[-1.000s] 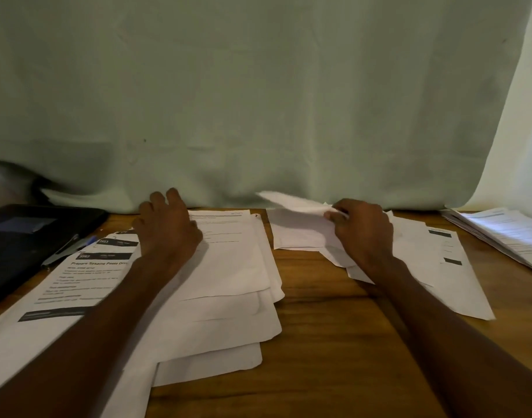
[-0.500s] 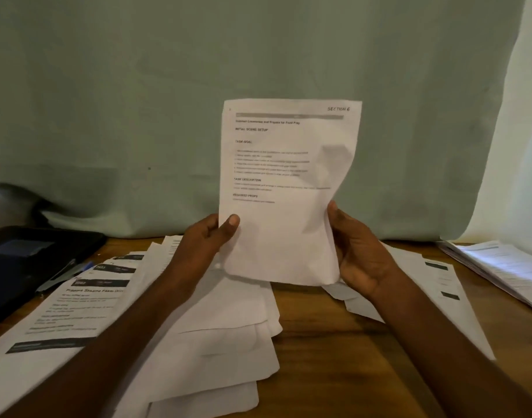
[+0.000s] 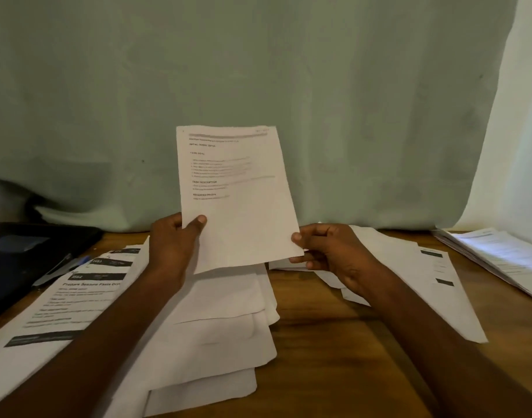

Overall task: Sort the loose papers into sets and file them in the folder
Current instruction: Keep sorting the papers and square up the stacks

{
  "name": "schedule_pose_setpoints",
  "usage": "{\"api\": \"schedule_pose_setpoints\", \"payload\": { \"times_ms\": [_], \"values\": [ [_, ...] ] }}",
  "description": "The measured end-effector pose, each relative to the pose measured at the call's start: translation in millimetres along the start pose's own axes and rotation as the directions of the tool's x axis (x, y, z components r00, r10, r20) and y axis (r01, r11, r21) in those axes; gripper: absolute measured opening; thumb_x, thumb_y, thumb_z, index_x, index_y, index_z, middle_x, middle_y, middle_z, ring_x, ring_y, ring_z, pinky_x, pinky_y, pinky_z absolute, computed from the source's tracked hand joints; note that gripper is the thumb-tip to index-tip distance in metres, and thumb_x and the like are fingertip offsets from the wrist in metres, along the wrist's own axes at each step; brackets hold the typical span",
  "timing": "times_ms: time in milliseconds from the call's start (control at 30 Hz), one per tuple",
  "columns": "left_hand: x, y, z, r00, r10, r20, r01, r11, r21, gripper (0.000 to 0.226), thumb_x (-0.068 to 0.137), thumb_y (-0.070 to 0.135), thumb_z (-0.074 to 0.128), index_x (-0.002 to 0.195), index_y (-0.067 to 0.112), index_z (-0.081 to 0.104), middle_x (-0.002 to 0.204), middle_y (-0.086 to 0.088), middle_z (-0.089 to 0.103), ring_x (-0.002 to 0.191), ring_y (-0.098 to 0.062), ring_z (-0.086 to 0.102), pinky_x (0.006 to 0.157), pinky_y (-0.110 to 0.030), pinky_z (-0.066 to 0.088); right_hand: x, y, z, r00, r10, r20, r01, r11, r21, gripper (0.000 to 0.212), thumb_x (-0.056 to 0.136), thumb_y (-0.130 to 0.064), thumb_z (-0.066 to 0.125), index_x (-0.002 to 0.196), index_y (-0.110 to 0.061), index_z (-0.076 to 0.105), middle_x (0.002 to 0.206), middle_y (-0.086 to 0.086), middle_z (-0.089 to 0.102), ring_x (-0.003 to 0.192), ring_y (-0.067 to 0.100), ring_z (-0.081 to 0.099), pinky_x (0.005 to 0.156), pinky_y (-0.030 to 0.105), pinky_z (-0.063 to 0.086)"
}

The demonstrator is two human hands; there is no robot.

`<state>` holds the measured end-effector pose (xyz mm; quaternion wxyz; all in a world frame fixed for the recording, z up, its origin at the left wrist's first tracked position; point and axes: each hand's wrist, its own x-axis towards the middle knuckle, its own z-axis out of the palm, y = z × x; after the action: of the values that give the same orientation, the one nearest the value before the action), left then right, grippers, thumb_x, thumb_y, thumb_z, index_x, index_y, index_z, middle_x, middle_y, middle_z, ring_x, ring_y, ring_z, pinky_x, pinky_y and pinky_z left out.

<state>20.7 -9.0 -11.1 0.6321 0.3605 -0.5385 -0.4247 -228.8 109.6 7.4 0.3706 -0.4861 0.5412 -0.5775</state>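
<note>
Printed sheet (image 3: 237,203) held upright over the wooden desk (image 3: 325,342), probably for reading its headings before choosing a set.

Pinched at the lower left edge by left hand (image 3: 171,248), thumb across the face; lower right corner pinched by right hand (image 3: 331,254), most of the page rising clear above both grips. Below, fanned left pile (image 3: 204,333) near, smaller right pile (image 3: 409,273) beyond, dark folder (image 3: 29,251) far left.

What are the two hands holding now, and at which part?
One printed sheet, upright: left hand pinches its lower left edge, right hand its lower right corner.
</note>
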Motion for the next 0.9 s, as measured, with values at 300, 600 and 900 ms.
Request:
{"api": "schedule_pose_setpoints", "payload": {
  "times_ms": [300, 600, 900],
  "values": [
    [17.8, -3.7, -22.4, 0.967, -0.01, -0.254, 0.062, 0.978, 0.198, 0.033, 0.096, 0.011, 0.07, 0.127, 0.001, 0.067, 0.123, -0.012, 0.069, 0.107, -0.028, 0.066, 0.095, -0.032, 0.049, 18.5, 37.4, -13.1, 0.923, -0.293, -0.25, -0.016, 0.62, -0.784, 0.017, 0.092, -0.016, 0.066, 0.09, -0.027, 0.079, 0.088, -0.007, 0.078, 0.083, 0.013, 0.072, 0.078, 0.032, 0.058],
    [16.9, 4.1, -43.1, 0.993, -0.005, -0.12, 0.108, 0.47, 0.876, 0.031, 0.095, 0.017, 0.068, 0.117, 0.001, 0.053, 0.12, -0.025, 0.063, 0.107, -0.044, 0.062, 0.076, -0.042, 0.043, 26.3, 58.8, -10.1, 0.983, -0.083, -0.163, -0.12, 0.38, -0.917, 0.061, 0.098, -0.053, 0.057, 0.146, -0.017, 0.047, 0.149, 0.004, 0.05, 0.136, 0.025, 0.047, 0.113, 0.043, 0.04],
    [12.5, -5.1, -33.6, 0.993, 0.107, -0.039, 0.015, 0.216, 0.976, 0.064, 0.084, 0.026, 0.075, 0.132, 0.002, 0.039, 0.133, -0.028, 0.046, 0.123, -0.05, 0.045, 0.1, -0.061, 0.041, 35.8, 56.3, -27.5, 0.973, -0.033, -0.229, -0.189, 0.454, -0.871, 0.043, 0.098, -0.036, 0.066, 0.131, -0.011, 0.058, 0.138, 0.009, 0.057, 0.126, 0.027, 0.052, 0.098, 0.033, 0.042]
  ]
}}
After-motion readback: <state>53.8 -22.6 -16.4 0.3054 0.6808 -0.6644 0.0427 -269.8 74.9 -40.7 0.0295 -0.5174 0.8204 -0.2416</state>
